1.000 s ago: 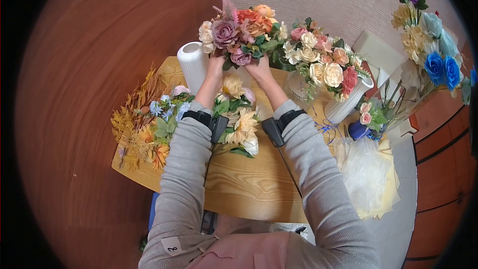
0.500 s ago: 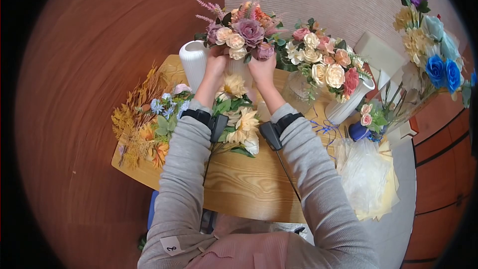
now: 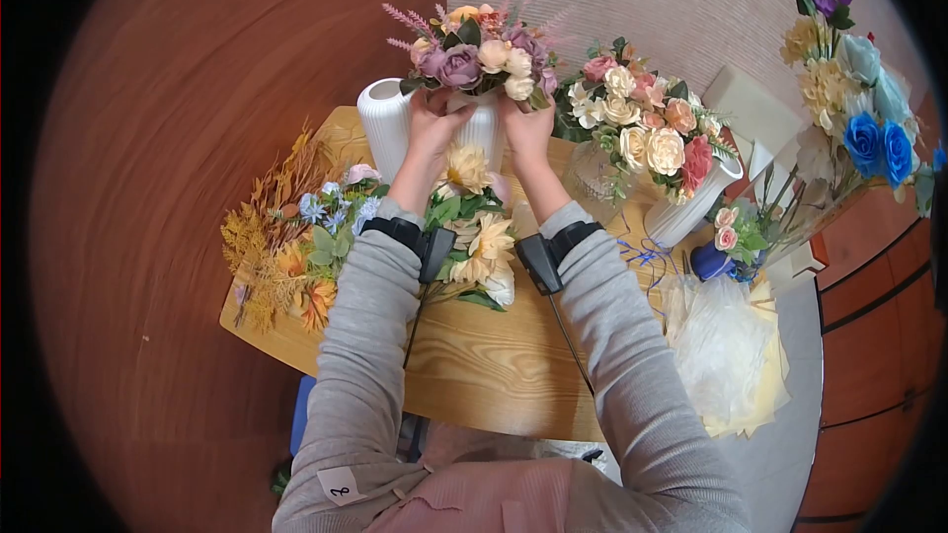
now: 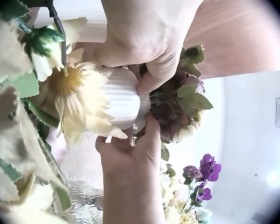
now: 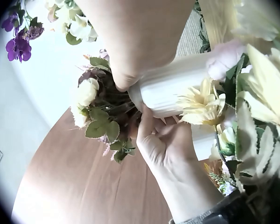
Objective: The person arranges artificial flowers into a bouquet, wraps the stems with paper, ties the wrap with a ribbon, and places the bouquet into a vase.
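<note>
A mixed bouquet of mauve, cream and orange flowers (image 3: 459, 67) stands in the mouth of a ribbed white vase (image 3: 480, 128), its stems gathered at the rim in the left wrist view. My left hand (image 3: 433, 126) (image 4: 147, 35) holds the vase's upper part from the left, fingers curled and thumb by the rim. From the right, my right hand (image 3: 528, 133) (image 5: 135, 35) holds the same upper part; some of its fingers are hidden. Yellow flowers (image 3: 484, 247) (image 5: 203, 102) lie on the near side of the vase.
Another white vase (image 3: 385, 123) stands at left. Orange foliage and blue flowers (image 3: 314, 207) lie on the wooden table (image 3: 494, 375). To the right are a rose arrangement in glass (image 3: 642, 118), a tilted white vase (image 3: 691, 202), blue string and wrapping sheets (image 3: 726, 345).
The bouquet has turned and sits slightly lower, with mauve and cream blooms now facing me where orange ones showed. Both hands have shifted at the vase top, and more of the vase shows between them.
</note>
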The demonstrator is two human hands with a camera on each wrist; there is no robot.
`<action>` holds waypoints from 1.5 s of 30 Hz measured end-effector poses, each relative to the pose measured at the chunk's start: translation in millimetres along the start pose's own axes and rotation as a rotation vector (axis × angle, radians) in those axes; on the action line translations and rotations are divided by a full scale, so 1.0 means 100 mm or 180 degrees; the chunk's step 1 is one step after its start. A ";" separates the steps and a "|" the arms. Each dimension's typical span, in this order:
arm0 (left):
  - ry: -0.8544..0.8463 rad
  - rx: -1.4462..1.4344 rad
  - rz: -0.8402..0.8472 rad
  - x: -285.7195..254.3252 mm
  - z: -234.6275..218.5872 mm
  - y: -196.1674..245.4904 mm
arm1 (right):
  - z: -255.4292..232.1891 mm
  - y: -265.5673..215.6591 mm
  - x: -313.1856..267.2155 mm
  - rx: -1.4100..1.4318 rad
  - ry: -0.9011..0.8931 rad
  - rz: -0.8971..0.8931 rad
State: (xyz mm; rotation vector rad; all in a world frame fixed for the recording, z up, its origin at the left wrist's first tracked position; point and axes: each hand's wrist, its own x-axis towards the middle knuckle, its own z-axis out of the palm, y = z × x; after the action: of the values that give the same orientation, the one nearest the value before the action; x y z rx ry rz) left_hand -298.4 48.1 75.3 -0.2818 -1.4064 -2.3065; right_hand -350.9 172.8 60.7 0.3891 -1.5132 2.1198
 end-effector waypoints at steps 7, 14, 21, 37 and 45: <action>-0.0307 -0.0054 0.0015 0.02 -0.05 -0.02 | 0.00 -0.01 -0.05 0.0126 -0.0073 0.0027; -0.0240 0.0627 0.0194 -0.02 0.02 0.02 | -0.03 -0.08 -0.20 0.1257 -0.0018 0.0737; -0.0248 0.0613 0.0066 -0.08 -0.06 0.05 | -0.06 -0.20 -0.25 -0.0538 -0.0603 -0.0223; -0.0209 0.0216 -0.0227 0.12 -0.29 -0.36 | -0.01 -0.26 -0.24 -0.1258 -0.0494 -0.1556; -0.0208 0.0280 -0.0567 0.14 -0.33 -0.48 | -0.01 -0.31 -0.21 -0.1762 -0.0529 -0.1447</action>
State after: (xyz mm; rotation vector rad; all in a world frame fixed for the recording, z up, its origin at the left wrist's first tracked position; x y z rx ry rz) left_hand -331.4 34.5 26.8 -0.2148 -1.6199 -2.3867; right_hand -316.3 176.8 73.9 0.6379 -1.8162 1.2871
